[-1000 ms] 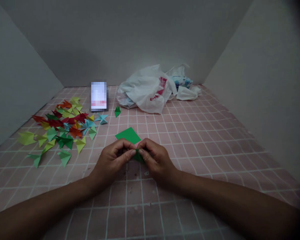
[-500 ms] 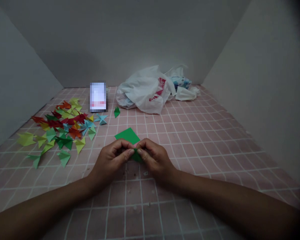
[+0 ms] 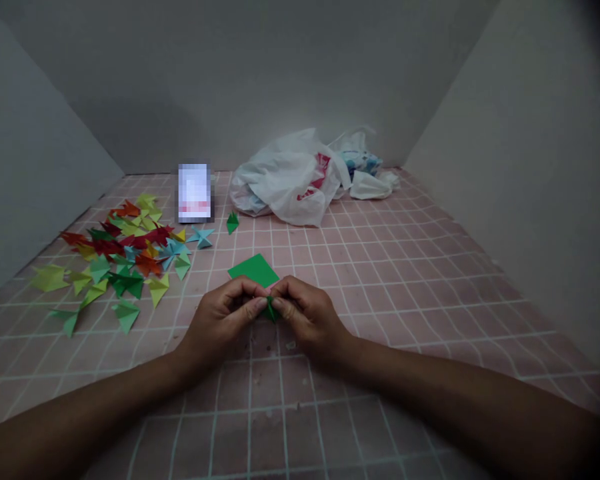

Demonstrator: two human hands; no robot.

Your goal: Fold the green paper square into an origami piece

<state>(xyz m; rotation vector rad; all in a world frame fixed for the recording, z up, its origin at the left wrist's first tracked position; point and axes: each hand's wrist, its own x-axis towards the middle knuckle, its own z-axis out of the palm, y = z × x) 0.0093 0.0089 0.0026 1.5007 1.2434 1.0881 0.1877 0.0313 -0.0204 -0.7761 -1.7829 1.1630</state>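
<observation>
Between my fingertips is a small folded piece of green origami paper (image 3: 271, 311), mostly hidden by my thumbs. My left hand (image 3: 233, 310) pinches its left side between thumb and index finger. From the right, my right hand (image 3: 307, 317) grips it the same way, so the two thumbs nearly meet. Just beyond my fingers lies flat green square paper (image 3: 255, 270), with a bit of pink showing at its near edge. Farther off, a small folded green paper piece (image 3: 233, 223) lies alone.
Many-coloured folded paper pieces (image 3: 127, 283) lie heaped at the left. Behind them stands a phone with a lit, blurred screen (image 3: 194, 192). A crumpled white plastic bag (image 3: 285, 177) and a blue-patterned packet (image 3: 363, 162) rest by the back wall. A pink checked cloth (image 3: 380, 280) covers the surface.
The green paper in my fingers has turned and looks narrower, with less showing below my thumbs. Both hands keep their pinch in nearly the same place.
</observation>
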